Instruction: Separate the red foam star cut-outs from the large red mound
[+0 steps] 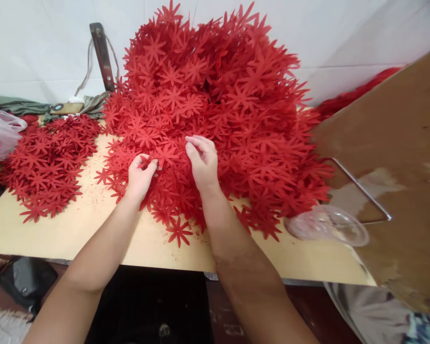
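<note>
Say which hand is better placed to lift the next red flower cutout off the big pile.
Probably the left hand: its fingertips already pinch a cutout at the big red pile's near edge. The right hand rests curled on the pile, apparently holding nothing.

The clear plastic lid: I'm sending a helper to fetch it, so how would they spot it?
Start at the big heap of red cut-out flowers on the tan table. Go to the heap's right front edge, near the brown board. The clear plastic lid lies there, the only see-through, round thing.
</note>
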The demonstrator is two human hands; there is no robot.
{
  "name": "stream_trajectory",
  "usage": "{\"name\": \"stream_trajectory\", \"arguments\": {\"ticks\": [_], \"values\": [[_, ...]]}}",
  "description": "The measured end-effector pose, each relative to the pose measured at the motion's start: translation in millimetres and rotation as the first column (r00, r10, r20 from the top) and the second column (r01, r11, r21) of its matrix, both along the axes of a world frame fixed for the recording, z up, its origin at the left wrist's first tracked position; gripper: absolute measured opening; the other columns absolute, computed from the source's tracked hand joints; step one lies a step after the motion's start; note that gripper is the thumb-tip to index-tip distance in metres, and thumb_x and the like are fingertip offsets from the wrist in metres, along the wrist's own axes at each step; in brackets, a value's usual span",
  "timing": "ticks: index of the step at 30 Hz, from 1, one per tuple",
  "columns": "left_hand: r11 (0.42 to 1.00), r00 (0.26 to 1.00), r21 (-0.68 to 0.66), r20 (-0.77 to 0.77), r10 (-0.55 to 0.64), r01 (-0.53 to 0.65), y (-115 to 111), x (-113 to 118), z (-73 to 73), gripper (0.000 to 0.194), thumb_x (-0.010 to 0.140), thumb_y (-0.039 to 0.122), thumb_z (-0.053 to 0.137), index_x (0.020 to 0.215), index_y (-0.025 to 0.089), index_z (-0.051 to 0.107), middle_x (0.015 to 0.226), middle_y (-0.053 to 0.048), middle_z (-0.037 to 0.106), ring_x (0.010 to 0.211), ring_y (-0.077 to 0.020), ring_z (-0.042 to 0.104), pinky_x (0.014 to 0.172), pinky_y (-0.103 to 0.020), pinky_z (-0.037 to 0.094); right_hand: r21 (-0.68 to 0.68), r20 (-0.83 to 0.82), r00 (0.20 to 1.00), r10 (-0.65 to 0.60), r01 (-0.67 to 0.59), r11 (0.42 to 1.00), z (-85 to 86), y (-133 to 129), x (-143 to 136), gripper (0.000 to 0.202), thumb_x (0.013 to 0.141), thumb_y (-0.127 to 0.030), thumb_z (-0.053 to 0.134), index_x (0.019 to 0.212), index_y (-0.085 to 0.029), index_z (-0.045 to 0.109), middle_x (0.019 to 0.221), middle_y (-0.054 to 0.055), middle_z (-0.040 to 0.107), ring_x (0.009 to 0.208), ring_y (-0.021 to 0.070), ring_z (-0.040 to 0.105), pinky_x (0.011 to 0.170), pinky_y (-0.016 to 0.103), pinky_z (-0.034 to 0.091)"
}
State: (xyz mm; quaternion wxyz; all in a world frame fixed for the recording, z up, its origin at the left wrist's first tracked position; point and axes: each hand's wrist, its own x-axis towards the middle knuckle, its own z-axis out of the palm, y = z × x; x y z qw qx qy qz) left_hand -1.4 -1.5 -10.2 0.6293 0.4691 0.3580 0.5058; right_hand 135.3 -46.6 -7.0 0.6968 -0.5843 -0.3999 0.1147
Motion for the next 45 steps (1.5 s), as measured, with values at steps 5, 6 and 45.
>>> {"name": "stream_trajectory", "arguments": {"ticks": [5, 6, 45], "values": [[0.993, 0.997, 0.094, -0.025, -0.071, 0.073, -9, 3, -2.3, 0.017, 0.064, 0.017, 0.065, 0.069, 0.018, 0.048, 0.058, 0.008, 0.055, 0.054, -0.0045, 0.054, 0.056, -0.017, 0.041, -0.075, -0.073, 0.935, 0.347, -0.352, 0.933, 1.7, -2, -16, 0.036, 0.067, -0.050, 0.066, 0.088, -0.021, 0.065, 0.091, 0.004, 0.065, 0.087, 0.0157, 0.060, 0.084, 0.033, 0.048], [0.990, 0.997, 0.122, -0.033, -0.073, 0.076, -11, 4, -2.0, 0.016, 0.064, 0.015, 0.065, 0.068, 0.017, 0.049, 0.060, 0.008, 0.054, 0.055, -0.0042, 0.053, 0.058, -0.017, 0.042, -0.085, -0.139, 0.907, 0.397, -0.410, 0.908, 0.6, -2, -18, 0.038, 0.063, -0.049, 0.070, 0.087, -0.020, 0.064, 0.085, 0.002, 0.065, 0.078, 0.0137, 0.060, 0.079, 0.032, 0.050], [0.807, 0.677, 0.430, -0.734, 0.051, 0.405, -12, -1, 24.3, 0.037, 0.069, 0.021, 0.061, 0.106, 0.015, 0.061, 0.128, -0.012, 0.054, 0.129, -0.0264, 0.041, 0.110, -0.042, 0.029, -0.042, 0.014, 0.989, -0.150, 0.150, 0.988, -15.2, -1, 17, 0.035, 0.066, -0.005, 0.054, 0.099, -0.011, 0.066, 0.103, 0.010, 0.063, 0.080, 0.0106, 0.059, 0.076, 0.026, 0.048]]}}
